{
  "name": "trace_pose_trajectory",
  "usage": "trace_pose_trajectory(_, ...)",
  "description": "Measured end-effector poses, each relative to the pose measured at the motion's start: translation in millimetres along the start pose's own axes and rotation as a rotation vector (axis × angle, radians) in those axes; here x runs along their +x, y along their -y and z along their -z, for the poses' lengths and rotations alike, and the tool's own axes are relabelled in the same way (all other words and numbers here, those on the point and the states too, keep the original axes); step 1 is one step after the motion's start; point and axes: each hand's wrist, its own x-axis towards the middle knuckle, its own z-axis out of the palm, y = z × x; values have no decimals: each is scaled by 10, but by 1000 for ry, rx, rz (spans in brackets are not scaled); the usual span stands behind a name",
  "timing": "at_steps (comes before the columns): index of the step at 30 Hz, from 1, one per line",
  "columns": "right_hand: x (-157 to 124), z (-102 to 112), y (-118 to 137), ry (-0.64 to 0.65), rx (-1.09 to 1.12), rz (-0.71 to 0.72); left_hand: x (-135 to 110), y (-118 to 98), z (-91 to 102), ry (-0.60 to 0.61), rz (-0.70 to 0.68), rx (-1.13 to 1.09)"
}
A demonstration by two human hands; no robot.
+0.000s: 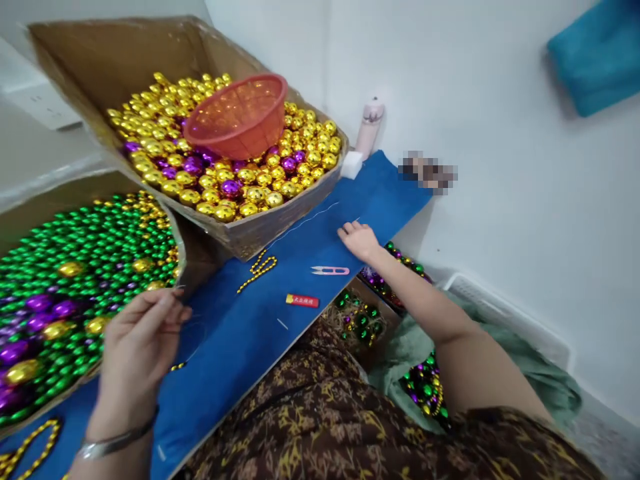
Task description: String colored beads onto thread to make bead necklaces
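My left hand (pixel 143 340) is closed in a pinch beside the box of green beads. From its fingertips a thin clear thread (pixel 204 337) loops down toward a few small gold beads (pixel 178 366) on the blue tabletop (pixel 235 340). My right hand (pixel 359 241) rests at the far part of the table with its fingers curled. A short pale sliver shows at its knuckles; what the fingers hold is hidden. Between the hands lie pink thread snips (pixel 331 271), a red lighter (pixel 303 301) and a short gold bead strand (pixel 259 269).
A carton (pixel 235 233) of gold and purple balls carries a red plastic basket (pixel 240 120). Another box (pixel 181 243) holds green, gold and purple beads. A pink bottle (pixel 370 127) and white block (pixel 352 165) stand at the back. Below the table are boxes of ornaments (pixel 363 320).
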Motion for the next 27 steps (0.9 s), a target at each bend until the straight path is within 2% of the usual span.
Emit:
trace_pose_trajectory(3, 98, 15, -50, 27, -62, 91, -124, 286, 46, 32, 227, -84)
trace_pose_trajectory(6, 160, -16, -9, 47, -124, 182, -214, 454, 66, 39, 346, -216)
trace_pose_trajectory(11, 213, -89, -36, 48, -246, 265, -300, 545, 128, 9, 373, -313)
trace_pose_trajectory(15, 183, 17, 64, -13, -286, 250, -378, 575, 182, 13, 364, -335)
trace_pose_trajectory(17, 112, 180, 294, -105, -171, 207, -411, 592, 198, 10, 332, -333)
trace_pose_trajectory(19, -22, 407, 648, -243, 62, 175, -442, 608, 206, -15, 280, -315)
trace_pose_trajectory(21, -206, 657, 1065, -359, 396, 270, -473, 625, 211, -54, 234, -290)
trace_pose_trajectory(24, -473, 961, 1638, -349, 822, 473, -525, 652, 234, -93, 170, -238)
trace_pose_trajectory(27, -613, 1085, 2005, -298, 992, 566, -575, 684, 288, -99, 80, -158)
